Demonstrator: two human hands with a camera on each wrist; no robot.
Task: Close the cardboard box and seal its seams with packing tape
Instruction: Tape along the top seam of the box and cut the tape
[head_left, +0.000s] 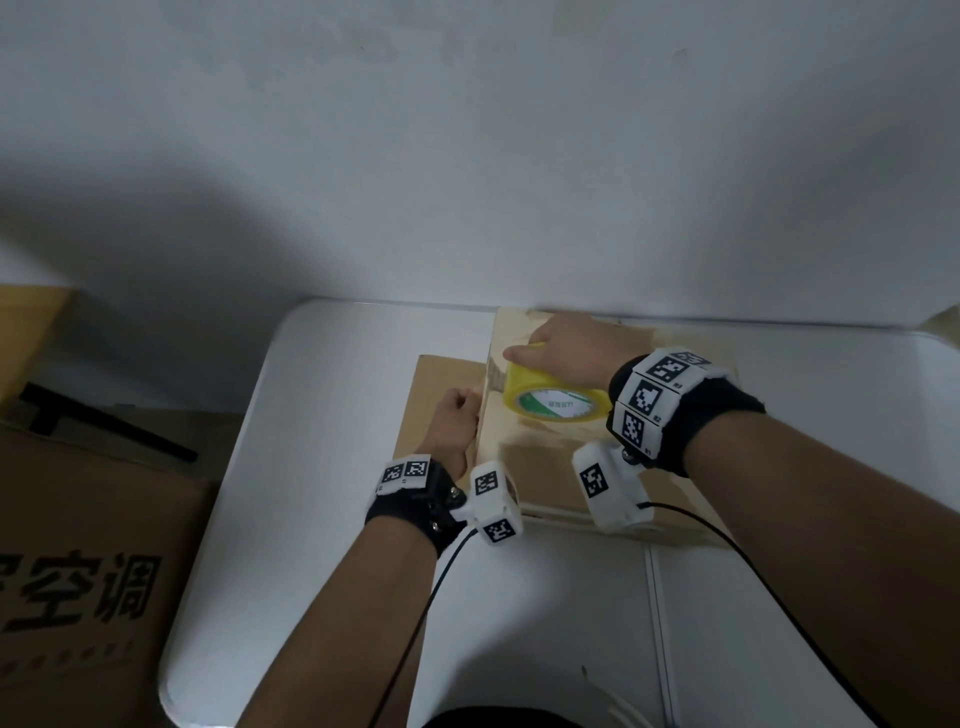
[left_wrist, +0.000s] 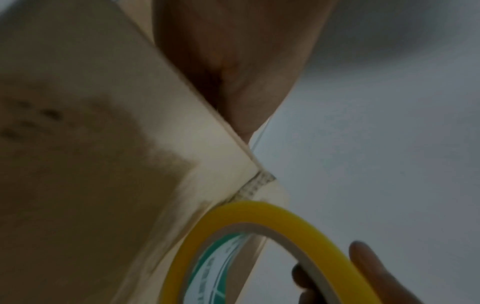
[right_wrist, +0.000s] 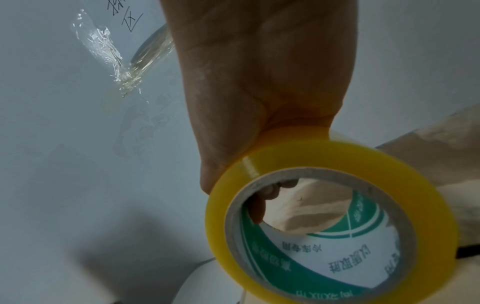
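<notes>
Leftmost in the head view, I see a large printed carton (head_left: 88, 561) standing off the white table (head_left: 322, 415), with a dark bar (head_left: 104, 421) lying across its top. Above, a plain white wall (head_left: 467, 156) fills the upper half of the frame, shadowed toward the left.

At centre, my left hand (head_left: 454, 423) has its fingers curled and lies against the left side of the cardboard box (head_left: 540, 467), at its upper edge; whether it pinches tape there I cannot tell. A flat cardboard sheet (head_left: 436, 379) lies under the box on the table. The left wrist view shows the box corner (left_wrist: 249, 162) with a glossy film over it.

Right of centre, my right hand (head_left: 566, 348) grasps the yellow tape roll (head_left: 550, 405), thumb on the outer rim and fingers through the core, as the right wrist view shows; the roll rests on the box's top face. In that wrist view's upper left, a crumpled strip of clear tape (right_wrist: 103, 51) clings to the wall beside handwritten marks (right_wrist: 127, 14).
</notes>
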